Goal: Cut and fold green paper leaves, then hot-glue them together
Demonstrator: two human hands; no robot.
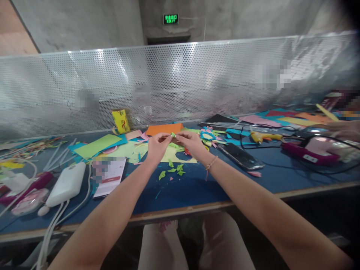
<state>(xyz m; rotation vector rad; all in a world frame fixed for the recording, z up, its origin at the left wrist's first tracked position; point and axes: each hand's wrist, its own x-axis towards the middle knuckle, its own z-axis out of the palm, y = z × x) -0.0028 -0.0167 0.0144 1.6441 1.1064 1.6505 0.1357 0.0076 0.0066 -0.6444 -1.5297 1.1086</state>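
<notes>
My left hand (158, 147) and my right hand (190, 143) meet above the blue table (197, 187), fingers pinched together on a small green paper piece (173, 134). Both hands are closed on it from either side. Below them lie several small green paper scraps (173, 169) on the table. A pale yellow-green sheet (174, 155) lies under the hands. A paper flower (208, 135) with blue and pink petals sits just right of my right hand. My right wrist wears a thin bracelet.
Coloured paper sheets cover the back of the table, with an orange sheet (164, 129) and a yellow box (120, 121). A phone (240, 156), a yellow glue gun (260, 137), a white power bank (66, 184) with cables and a pink device (315, 150) lie around. Another person's hand (344, 130) is at the far right.
</notes>
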